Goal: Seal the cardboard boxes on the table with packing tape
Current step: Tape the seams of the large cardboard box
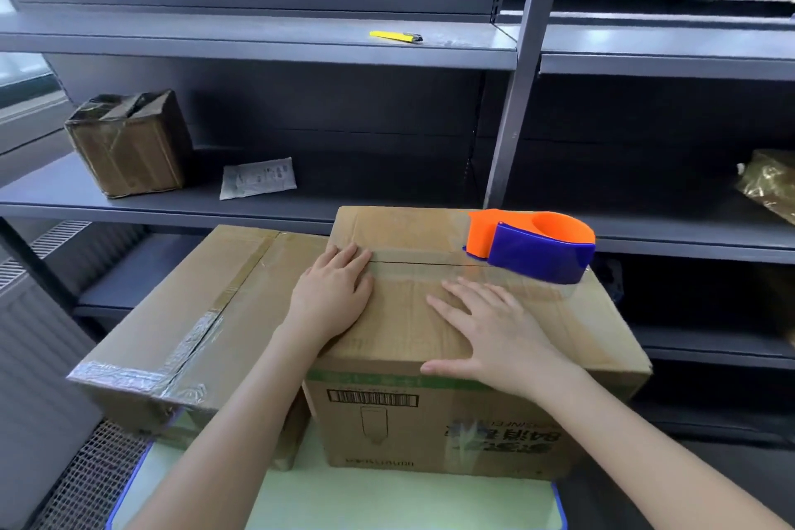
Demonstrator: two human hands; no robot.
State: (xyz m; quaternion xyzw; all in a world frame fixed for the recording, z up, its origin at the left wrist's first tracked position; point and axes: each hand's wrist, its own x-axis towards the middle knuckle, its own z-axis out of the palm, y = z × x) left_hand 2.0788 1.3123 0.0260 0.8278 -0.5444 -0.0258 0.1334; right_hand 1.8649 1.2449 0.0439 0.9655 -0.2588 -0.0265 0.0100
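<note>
A tall cardboard box [430,314] with a barcode on its front stands on the pale green table [408,499]. Clear tape runs along its top seam. My left hand [333,293] lies flat on the left end of that tape, fingers straight. On the near half of the lid, to the right, my right hand [494,331] presses down with spread fingers. An orange and blue tape dispenser [533,245] rests on the box's far right corner, held by neither hand. To the left sits a lower cardboard box [189,314] with crinkled tape across its top.
Grey metal shelving [301,52] stands right behind the boxes. On it are a taped brown box [129,142], a paper slip [258,176] and a yellow utility knife [395,37]. A wrapped parcel [770,181] sits at the right. A metal grille [90,482] lies left of the table.
</note>
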